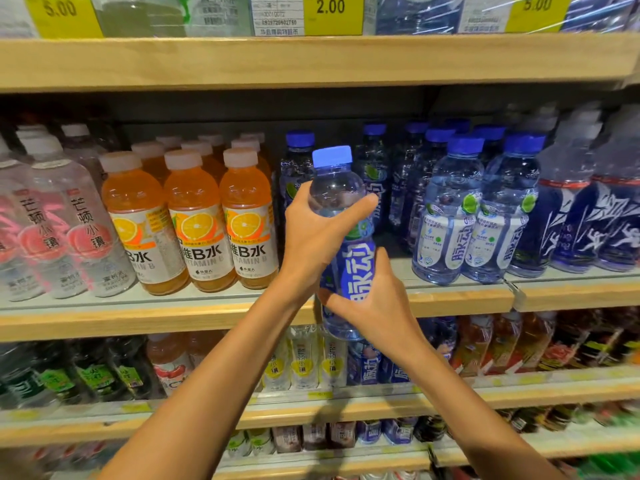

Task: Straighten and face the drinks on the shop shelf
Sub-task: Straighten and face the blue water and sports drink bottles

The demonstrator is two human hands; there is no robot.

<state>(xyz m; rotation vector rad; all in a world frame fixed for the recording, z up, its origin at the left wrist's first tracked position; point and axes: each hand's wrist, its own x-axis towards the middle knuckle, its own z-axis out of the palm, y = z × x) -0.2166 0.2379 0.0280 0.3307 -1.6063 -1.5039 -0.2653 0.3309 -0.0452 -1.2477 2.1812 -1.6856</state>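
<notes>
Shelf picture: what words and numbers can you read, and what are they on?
"5.00": left yellow price tag.
"2.00": middle yellow price tag.
"5.00": right yellow price tag, slightly blurred.
"维B水" and "VITAMIN B": orange drink bottles.
"芒顿小镇": clear bottles with pink fruit.
"脉动": held blue bottle.
White label print and the lower shelves' labels: too small or blurred to read.
</notes>
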